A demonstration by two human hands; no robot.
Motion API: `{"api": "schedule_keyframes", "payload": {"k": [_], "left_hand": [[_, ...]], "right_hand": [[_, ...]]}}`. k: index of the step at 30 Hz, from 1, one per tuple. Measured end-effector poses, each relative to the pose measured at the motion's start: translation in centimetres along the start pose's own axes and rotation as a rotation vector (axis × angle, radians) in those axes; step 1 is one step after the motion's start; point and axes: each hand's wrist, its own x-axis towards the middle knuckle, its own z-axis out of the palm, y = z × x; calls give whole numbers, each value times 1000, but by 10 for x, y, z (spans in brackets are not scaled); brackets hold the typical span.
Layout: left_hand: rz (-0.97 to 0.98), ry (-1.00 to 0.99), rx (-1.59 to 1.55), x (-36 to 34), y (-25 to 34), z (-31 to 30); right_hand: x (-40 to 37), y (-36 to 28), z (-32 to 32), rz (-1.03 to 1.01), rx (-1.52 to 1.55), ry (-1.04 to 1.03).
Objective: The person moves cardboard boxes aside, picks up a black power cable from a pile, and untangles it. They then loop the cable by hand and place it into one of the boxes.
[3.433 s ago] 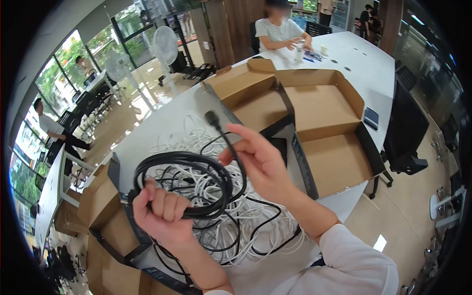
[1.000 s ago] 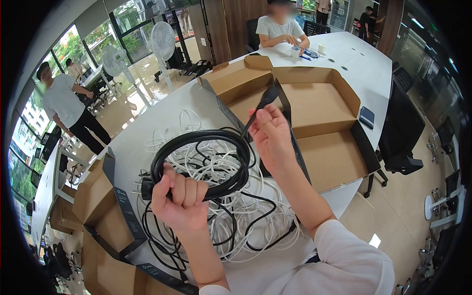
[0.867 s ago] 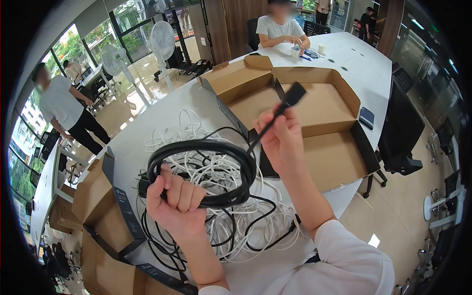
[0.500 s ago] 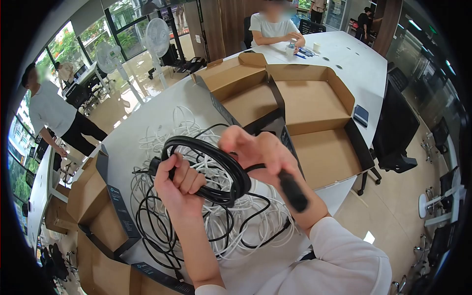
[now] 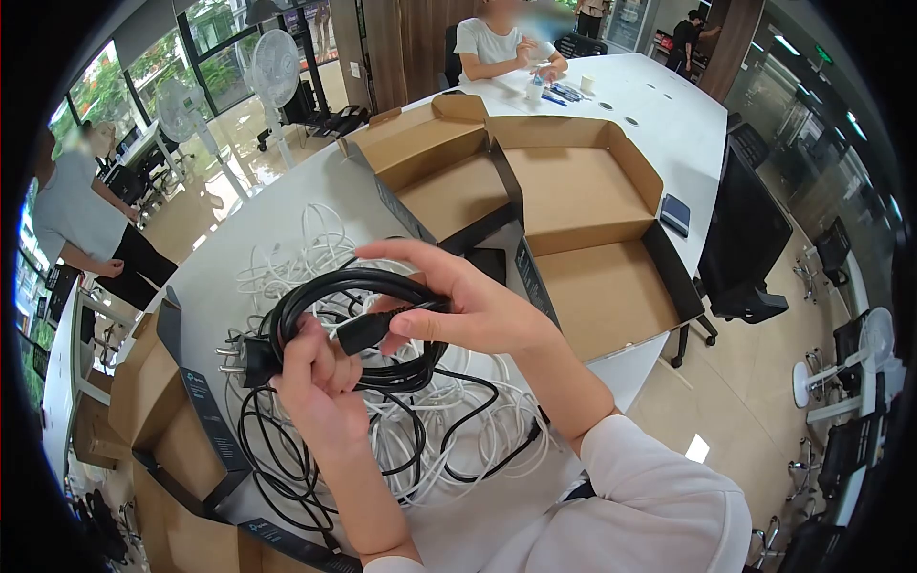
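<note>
A coiled black power cord (image 5: 349,279) is held up over the table between my two hands. My left hand (image 5: 323,368) is closed round the left side of the loop, with the cord's pronged plug (image 5: 250,361) sticking out beside it. On the right of the coil, my right hand (image 5: 458,301) curls its fingers and thumb round the cord near its other end. That end, a black connector (image 5: 368,331), lies across the inside of the loop. Beneath both hands spreads a tangle of white cables (image 5: 478,392) mixed with black cords (image 5: 277,449).
Open cardboard boxes stand behind the tangle (image 5: 597,286) and at the left (image 5: 181,458). A dark notebook (image 5: 675,216) lies near the right table edge. One person (image 5: 497,48) sits at the far end; another (image 5: 86,220) stands at the left by white fans (image 5: 274,72).
The loose connector end has swung from the right of the coil into the loop. My right hand has moved left and closed on the cord. The plug prongs now show. The whole view has shifted.
</note>
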Motion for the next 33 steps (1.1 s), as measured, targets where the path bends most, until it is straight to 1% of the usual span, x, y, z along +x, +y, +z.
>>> {"api": "schedule_keyframes", "payload": {"k": [2, 5, 8, 9, 12, 15, 18, 19, 21, 24, 26, 27, 29, 33], "left_hand": [[8, -39, -15, 1, -2, 0], [29, -45, -1, -1, -6, 2], [62, -29, 35, -7, -13, 7], [68, -30, 41, -9, -15, 8], [75, -36, 42, -12, -18, 11], [129, -70, 58, -15, -21, 10], [158, -78, 111, -20, -26, 13], [160, -73, 134, -22, -28, 15], [167, -135, 149, -26, -32, 19], [140, -196, 139, -28, -33, 18], [89, -235, 86, -26, -29, 17], [100, -216, 98, -26, -26, 18], [121, -181, 119, -25, -23, 20], [46, -227, 41, -13, -8, 3]], "right_hand": [[0, -2, -1, 23, -92, -14], [1, 7, 0, -43, -143, 84], [4, 5, 4, -82, -360, 203], [5, 7, 8, -143, -441, 272], [8, 9, 8, -310, -798, 351], [12, 17, 10, -399, -851, 462], [13, 21, 9, -387, -918, 527], [14, 23, 8, -370, -915, 545], [15, 26, 5, -338, -909, 579], [17, 31, 1, -363, -861, 588], [16, 30, -4, -235, -649, 465], [16, 29, -6, -172, -544, 403], [17, 27, -8, -116, -389, 324], [12, 16, -4, -35, -42, 194]]}}
